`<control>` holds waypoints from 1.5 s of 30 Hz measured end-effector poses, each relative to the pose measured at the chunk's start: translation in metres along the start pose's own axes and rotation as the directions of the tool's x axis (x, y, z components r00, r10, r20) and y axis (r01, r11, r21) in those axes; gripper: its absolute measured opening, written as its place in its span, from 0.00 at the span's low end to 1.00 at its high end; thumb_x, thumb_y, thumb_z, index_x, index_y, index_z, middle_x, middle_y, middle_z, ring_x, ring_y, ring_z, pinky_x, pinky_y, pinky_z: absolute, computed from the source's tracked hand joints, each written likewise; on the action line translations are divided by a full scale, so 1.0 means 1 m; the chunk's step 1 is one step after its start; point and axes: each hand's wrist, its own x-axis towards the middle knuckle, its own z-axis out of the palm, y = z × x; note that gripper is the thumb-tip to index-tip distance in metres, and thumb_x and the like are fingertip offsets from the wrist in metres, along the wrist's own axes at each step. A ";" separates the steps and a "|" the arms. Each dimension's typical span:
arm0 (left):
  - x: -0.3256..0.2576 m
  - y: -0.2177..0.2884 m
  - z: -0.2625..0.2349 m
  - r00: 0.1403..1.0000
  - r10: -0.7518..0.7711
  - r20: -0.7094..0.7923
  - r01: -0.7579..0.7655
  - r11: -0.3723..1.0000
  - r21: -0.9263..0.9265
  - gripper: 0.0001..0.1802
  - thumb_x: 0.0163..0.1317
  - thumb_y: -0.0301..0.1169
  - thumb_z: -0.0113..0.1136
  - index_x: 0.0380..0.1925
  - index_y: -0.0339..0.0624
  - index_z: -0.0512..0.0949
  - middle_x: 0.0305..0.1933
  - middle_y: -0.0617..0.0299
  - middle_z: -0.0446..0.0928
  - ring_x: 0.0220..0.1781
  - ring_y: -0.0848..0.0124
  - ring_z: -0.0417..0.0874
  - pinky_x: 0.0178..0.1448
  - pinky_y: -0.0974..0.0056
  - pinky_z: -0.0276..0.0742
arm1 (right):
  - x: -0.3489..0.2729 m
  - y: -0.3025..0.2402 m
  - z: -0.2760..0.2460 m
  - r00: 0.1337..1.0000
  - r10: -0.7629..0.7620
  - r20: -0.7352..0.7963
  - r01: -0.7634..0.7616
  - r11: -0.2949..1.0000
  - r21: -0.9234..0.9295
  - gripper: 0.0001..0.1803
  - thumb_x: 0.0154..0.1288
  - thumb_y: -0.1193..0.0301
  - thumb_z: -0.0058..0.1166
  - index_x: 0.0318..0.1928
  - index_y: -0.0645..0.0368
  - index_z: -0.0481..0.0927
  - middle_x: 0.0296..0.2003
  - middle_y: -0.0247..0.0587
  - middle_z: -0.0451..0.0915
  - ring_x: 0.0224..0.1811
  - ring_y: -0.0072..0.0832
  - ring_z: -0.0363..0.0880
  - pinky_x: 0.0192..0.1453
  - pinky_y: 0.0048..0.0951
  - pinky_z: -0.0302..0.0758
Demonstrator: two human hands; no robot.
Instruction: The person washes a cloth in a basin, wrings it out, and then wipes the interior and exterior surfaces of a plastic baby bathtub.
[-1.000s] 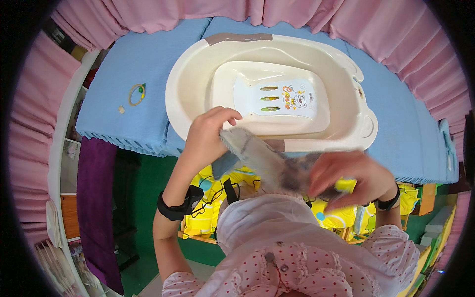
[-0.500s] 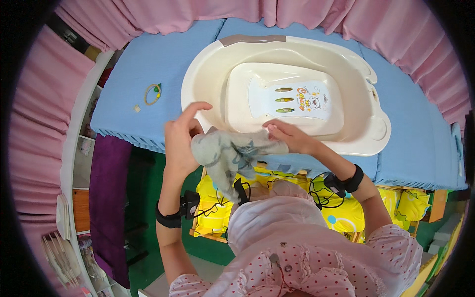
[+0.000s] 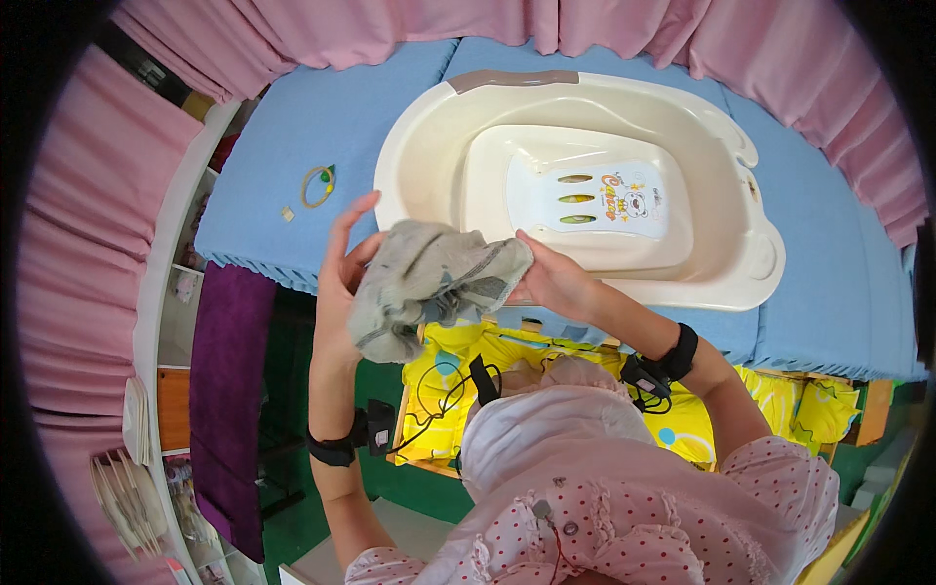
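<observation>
Holding a grey patterned cloth [image 3: 419, 283] between both hands, in the air before the near rim of the cream tub [image 3: 424, 161]. The right hand [image 3: 556, 278] pinches the cloth's right edge between thumb and fingers. The left hand [image 3: 334, 292] supports the bunched left end, two digits spread clear of the fabric (the others are hidden, so whether they grip cannot be told). For good handling, the right pinch should probably stay firm while the left finds a definite edge; drawing the hands apart gently would then open the folds without stretching the weave.
</observation>
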 end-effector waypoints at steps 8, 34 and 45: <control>-0.010 -0.002 0.004 0.955 0.291 -0.066 -0.278 0.948 0.155 0.56 0.32 0.26 0.73 0.62 0.44 0.49 0.55 0.54 0.65 0.55 0.66 0.69 0.59 0.64 0.63 | -0.011 -0.012 0.009 0.978 0.126 0.164 -0.113 0.990 -0.091 0.33 0.67 0.47 0.28 0.61 0.59 0.58 0.57 0.41 0.65 0.57 0.29 0.66 0.60 0.33 0.63; -0.004 -0.033 -0.016 0.957 -0.285 0.063 0.291 0.945 -0.150 0.17 0.58 0.24 0.49 0.49 0.38 0.66 0.48 0.60 0.71 0.50 0.73 0.72 0.53 0.68 0.69 | -0.051 -0.072 -0.004 0.789 -0.613 -0.043 0.584 0.770 -0.257 0.10 0.60 0.71 0.52 0.21 0.55 0.72 0.26 0.29 0.75 0.28 0.15 0.69 0.35 0.18 0.67; 0.019 -0.044 -0.041 0.937 -0.266 -0.225 0.181 0.923 -0.338 0.15 0.62 0.30 0.50 0.48 0.38 0.68 0.42 0.58 0.76 0.44 0.72 0.76 0.47 0.66 0.72 | -0.056 -0.074 -0.016 0.708 -0.646 -0.287 0.378 0.689 -0.619 0.13 0.57 0.68 0.56 0.19 0.60 0.76 0.24 0.28 0.75 0.30 0.15 0.70 0.36 0.18 0.66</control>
